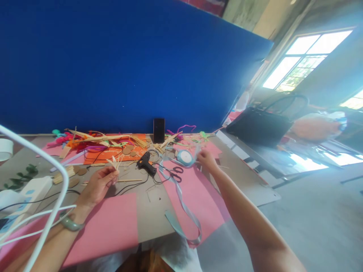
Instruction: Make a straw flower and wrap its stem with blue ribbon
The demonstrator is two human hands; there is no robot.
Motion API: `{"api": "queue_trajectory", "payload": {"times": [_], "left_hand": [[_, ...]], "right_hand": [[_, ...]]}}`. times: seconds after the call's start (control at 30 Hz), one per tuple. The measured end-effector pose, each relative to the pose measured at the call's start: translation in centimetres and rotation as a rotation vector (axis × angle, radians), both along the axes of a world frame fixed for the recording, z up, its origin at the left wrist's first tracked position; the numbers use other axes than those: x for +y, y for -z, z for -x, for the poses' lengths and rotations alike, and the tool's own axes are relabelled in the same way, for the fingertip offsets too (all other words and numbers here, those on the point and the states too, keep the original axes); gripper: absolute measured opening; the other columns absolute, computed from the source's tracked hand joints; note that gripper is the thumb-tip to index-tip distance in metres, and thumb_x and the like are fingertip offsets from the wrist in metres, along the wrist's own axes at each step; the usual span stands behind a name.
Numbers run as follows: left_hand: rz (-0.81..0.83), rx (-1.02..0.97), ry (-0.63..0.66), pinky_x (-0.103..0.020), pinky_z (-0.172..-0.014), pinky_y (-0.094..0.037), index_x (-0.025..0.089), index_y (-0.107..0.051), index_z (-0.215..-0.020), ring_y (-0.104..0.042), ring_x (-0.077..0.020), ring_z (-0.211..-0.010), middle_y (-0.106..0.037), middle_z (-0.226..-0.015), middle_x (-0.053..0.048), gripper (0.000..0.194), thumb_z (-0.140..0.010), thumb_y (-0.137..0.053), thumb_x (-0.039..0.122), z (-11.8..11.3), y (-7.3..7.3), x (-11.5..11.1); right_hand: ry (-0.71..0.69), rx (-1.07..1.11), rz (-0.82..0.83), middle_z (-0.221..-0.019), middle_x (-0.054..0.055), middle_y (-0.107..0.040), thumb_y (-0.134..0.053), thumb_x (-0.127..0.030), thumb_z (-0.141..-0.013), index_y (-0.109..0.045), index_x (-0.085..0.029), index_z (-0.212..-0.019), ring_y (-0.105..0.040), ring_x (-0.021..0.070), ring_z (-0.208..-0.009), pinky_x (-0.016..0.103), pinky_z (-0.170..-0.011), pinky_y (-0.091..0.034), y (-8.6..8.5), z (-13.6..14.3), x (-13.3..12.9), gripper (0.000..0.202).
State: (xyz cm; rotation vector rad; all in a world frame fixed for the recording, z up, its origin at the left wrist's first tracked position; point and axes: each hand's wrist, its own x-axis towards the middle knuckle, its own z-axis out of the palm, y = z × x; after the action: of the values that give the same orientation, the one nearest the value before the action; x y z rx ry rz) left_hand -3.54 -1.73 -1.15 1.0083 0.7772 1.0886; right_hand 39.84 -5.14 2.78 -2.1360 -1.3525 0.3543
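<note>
My left hand [100, 183], with a green bangle at the wrist, pinches a small splayed bunch of pale husk-like strips [115, 162] over the left part of the table. Farther right, my right hand [206, 160] is at the edge of a blue ribbon roll [185, 156]; its fingers are bent around something pale and blurred. A loose ribbon length [184, 206] trails from the roll area toward the front edge. Between the hands lie a black glue gun [146, 164] and dark-handled scissors [177, 173].
A phone [159, 130] stands against the blue panel [127, 68]. Straw strips and pipe cleaners [99, 139] cover orange paper behind my left hand. A white power strip [34, 192] and white cable [64, 189] are at left. Pink sheets [113, 226] lie in front.
</note>
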Motion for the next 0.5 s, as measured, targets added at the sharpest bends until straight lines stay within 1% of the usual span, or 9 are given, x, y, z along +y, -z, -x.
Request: {"api": "queue_trajectory", "payload": {"times": [0.1,0.2,0.27,0.37,0.43,0.5], "left_hand": [[0.012,-0.013,-0.002,-0.02,-0.049,-0.034,0.015,-0.058,-0.066,-0.037,-0.0056,-0.045,-0.044,-0.047,0.007,0.023,-0.066,-0.078,0.027,0.0,0.0,-0.1],[0.045,-0.014,-0.018,-0.02,-0.051,-0.036,0.015,-0.059,-0.067,-0.043,-0.0065,-0.049,-0.051,-0.053,0.005,0.023,-0.063,-0.079,0.026,-0.1,-0.1,-0.1],[0.064,-0.015,-0.032,-0.02,-0.051,-0.036,0.015,-0.059,-0.067,-0.044,-0.007,-0.051,-0.052,-0.056,0.004,0.025,-0.06,-0.08,0.025,-0.1,-0.2,-0.2],[0.057,-0.024,-0.036,-0.02,-0.049,-0.034,0.015,-0.059,-0.067,-0.042,-0.0065,-0.049,-0.051,-0.054,0.005,0.025,-0.06,-0.08,0.026,-0.1,-0.3,-0.1],[0.046,-0.025,-0.031,-0.02,-0.049,-0.034,0.015,-0.059,-0.067,-0.041,-0.0062,-0.049,-0.05,-0.053,0.005,0.024,-0.062,-0.079,0.027,-0.1,-0.2,0.0],[0.042,-0.022,-0.029,-0.019,-0.05,-0.034,0.015,-0.059,-0.067,-0.043,-0.0064,-0.05,-0.051,-0.054,0.005,0.024,-0.062,-0.079,0.027,-0.1,-0.1,0.1]], "right_hand": [[0.033,0.214,-0.253,-0.062,0.001,-0.057,-0.048,-0.043,-0.074,-0.048,-0.02,-0.071,-0.059,0.0164,-0.064,0.026,-0.058,-0.047,-1.4,0.4,0.7,0.023],[0.014,0.406,-0.413,-0.065,-0.001,-0.056,-0.052,-0.044,-0.073,-0.045,-0.021,-0.073,-0.059,0.0136,-0.062,0.028,-0.062,-0.05,-3.2,1.5,1.6,0.024],[-0.01,0.503,-0.479,-0.063,-0.002,-0.054,-0.058,-0.044,-0.071,-0.043,-0.022,-0.071,-0.059,0.0127,-0.06,0.029,-0.063,-0.052,-4.7,2.3,2.6,0.027],[-0.042,0.593,-0.55,-0.061,-0.004,-0.054,-0.064,-0.042,-0.069,-0.043,-0.022,-0.071,-0.059,0.0115,-0.058,0.029,-0.063,-0.053,-7.4,3.6,4.5,0.029],[-0.064,0.628,-0.587,-0.062,-0.004,-0.057,-0.066,-0.036,-0.069,-0.043,-0.022,-0.071,-0.06,0.011,-0.057,0.028,-0.062,-0.054,-9.4,4.5,5.8,0.027],[-0.102,0.693,-0.621,-0.064,-0.003,-0.062,-0.065,-0.027,-0.071,-0.042,-0.022,-0.072,-0.062,0.0116,-0.059,0.028,-0.061,-0.054,-11.4,5.5,7.1,0.024]]}}
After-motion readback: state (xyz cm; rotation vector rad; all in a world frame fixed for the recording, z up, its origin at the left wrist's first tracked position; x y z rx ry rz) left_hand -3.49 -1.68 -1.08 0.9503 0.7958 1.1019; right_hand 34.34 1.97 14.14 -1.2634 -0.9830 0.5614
